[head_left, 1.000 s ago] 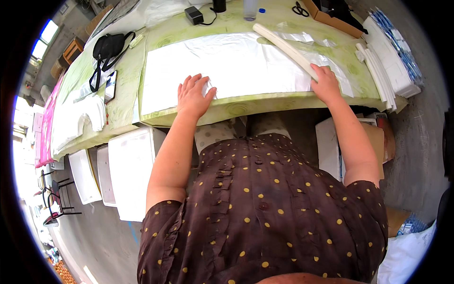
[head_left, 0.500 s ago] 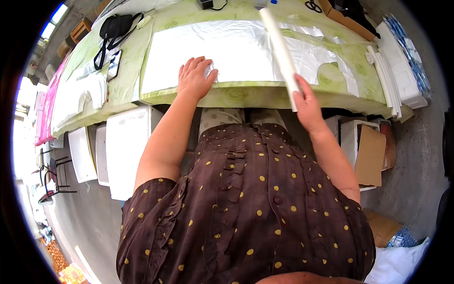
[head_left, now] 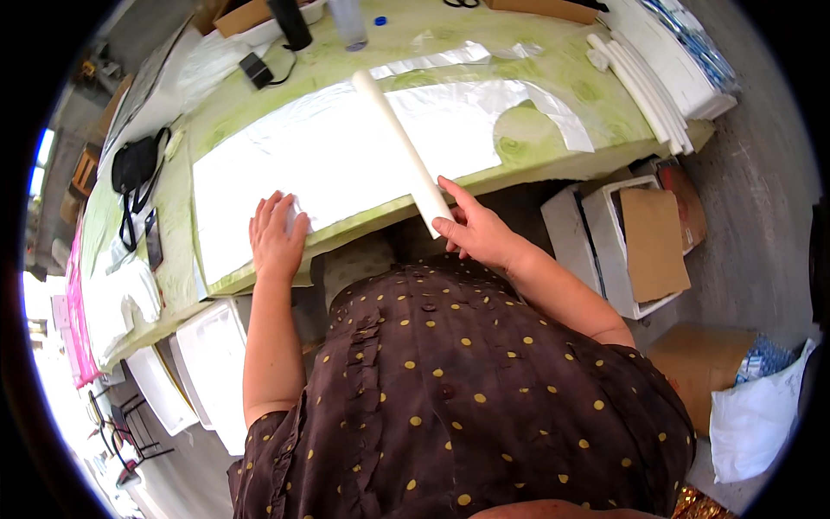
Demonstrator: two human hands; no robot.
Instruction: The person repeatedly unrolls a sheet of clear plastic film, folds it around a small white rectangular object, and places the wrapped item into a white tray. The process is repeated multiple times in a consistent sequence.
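My left hand [head_left: 277, 232] lies spread, fingers apart, on the near left part of a shiny white plastic sheet [head_left: 259, 177]. The sheet stretches over the green patterned tablecloth [head_left: 225, 117]. In my right hand [head_left: 474, 227] is the near end of a long, thin white tube [head_left: 393, 143], with the thumb on top and the index finger stretched along its side. The tube slants across the sheet and sticks out past the table's front edge. I cannot tell whether its far end touches the sheet. Right of it lies a white sheet piece with a rounded cut-out [head_left: 553, 117].
Several white tubes [head_left: 644, 91] lie at the table's right end beside a white box [head_left: 683, 65] of blue packets. A black bag [head_left: 137, 164] and a phone [head_left: 154, 238] lie left. Farther back stand a black bottle [head_left: 290, 24] and a clear cup [head_left: 349, 24]. Boxes [head_left: 596, 246] sit under the table.
The view has shifted, so the table appears tilted and farther left. The tube, which looked raised, now appears lower across the sheet in my right hand. My left hand stays spread on the sheet.
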